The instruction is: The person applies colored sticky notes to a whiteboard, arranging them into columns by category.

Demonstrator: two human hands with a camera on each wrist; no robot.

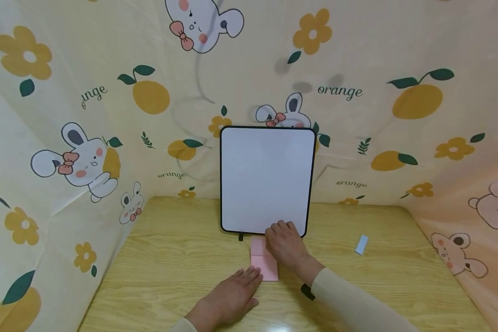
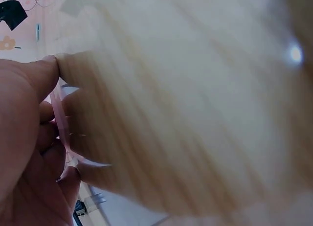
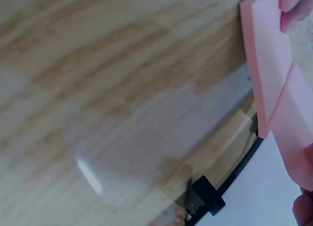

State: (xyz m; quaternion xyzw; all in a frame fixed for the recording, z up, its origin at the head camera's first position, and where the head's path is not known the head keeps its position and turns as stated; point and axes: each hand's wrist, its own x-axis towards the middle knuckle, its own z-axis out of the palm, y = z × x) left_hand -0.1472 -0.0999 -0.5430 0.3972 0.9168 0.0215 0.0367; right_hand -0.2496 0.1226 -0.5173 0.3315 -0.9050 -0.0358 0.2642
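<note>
A pink sticky note pad point(image 1: 269, 272) lies on the table just in front of a white board. Its top sheet point(image 3: 296, 128) is folded up and back from the pad, toward the board. My right hand point(image 1: 286, 244) pinches the far end of that sheet near the board's lower edge; part of the sheet is hidden behind the hand. My left hand point(image 1: 234, 295) rests with extended fingers on the pad's near left part. In the left wrist view, the fingers of the left hand point(image 2: 34, 128) lie along the pad's thin pink edge point(image 2: 59, 118).
The black-framed white board point(image 1: 267, 180) stands at the back middle, leaning near the patterned cloth wall point(image 1: 348, 55). A black foot point(image 1: 240, 237) shows under its lower left edge. A small pale blue block point(image 1: 361, 245) lies on the wooden table point(image 1: 170, 258) to the right.
</note>
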